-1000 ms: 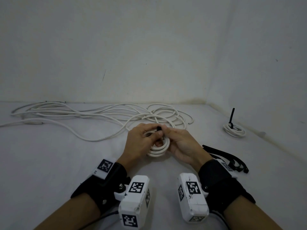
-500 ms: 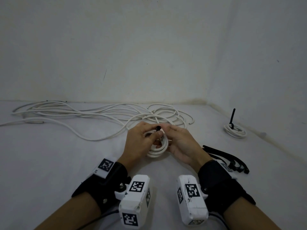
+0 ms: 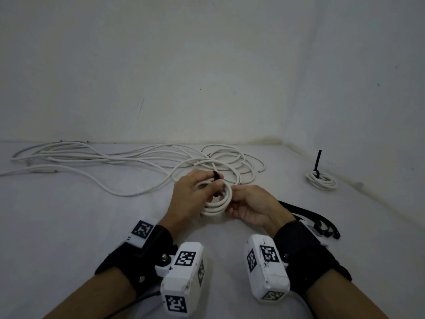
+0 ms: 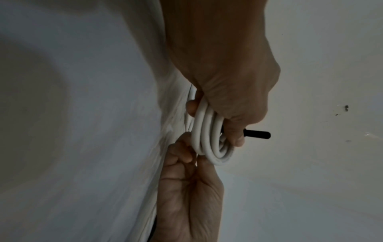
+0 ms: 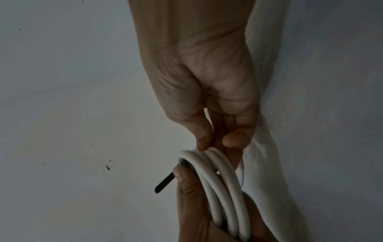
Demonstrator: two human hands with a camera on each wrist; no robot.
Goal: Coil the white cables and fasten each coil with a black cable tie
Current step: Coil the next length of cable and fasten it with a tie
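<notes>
A small white cable coil (image 3: 219, 204) is held between both hands above the floor. My left hand (image 3: 213, 185) grips its left side, fingers curled through the loops, thumb on a black cable tie (image 3: 215, 176) wrapped over the top. The tie's tail (image 4: 259, 134) sticks out past the left thumb and shows again as a black stub (image 5: 164, 181). My right hand (image 3: 232, 200) pinches the coil's right rim (image 5: 207, 152) between thumb and fingers. Where the tie passes under the loops is hidden.
Loose white cables (image 3: 138, 162) sprawl along the far wall. A tied coil (image 3: 320, 181) with an upright black tail lies at the right near the corner. Spare black ties (image 3: 319, 223) lie on the floor beside my right wrist.
My right hand has come off the tie at the top and dropped to the coil's right rim. The left hand keeps its grip, with the tie's tail now showing by its fingers.
</notes>
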